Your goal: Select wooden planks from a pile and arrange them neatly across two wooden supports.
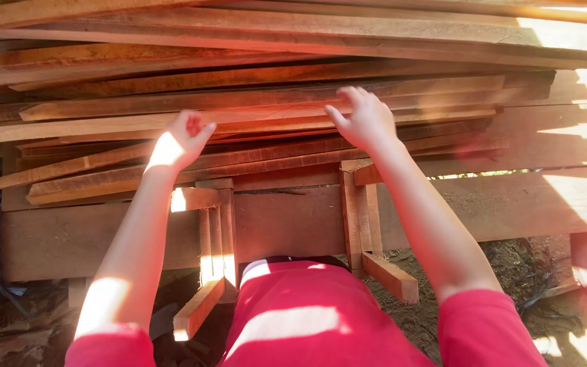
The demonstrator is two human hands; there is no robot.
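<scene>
Both hands rest on stacked planks.

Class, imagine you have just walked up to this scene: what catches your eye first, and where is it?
A big stack of reddish wooden planks fills the top half. Both hands reach onto it: the left hand at centre left, the right hand spread at centre right. Red sleeves glow at the bottom edge.
</scene>
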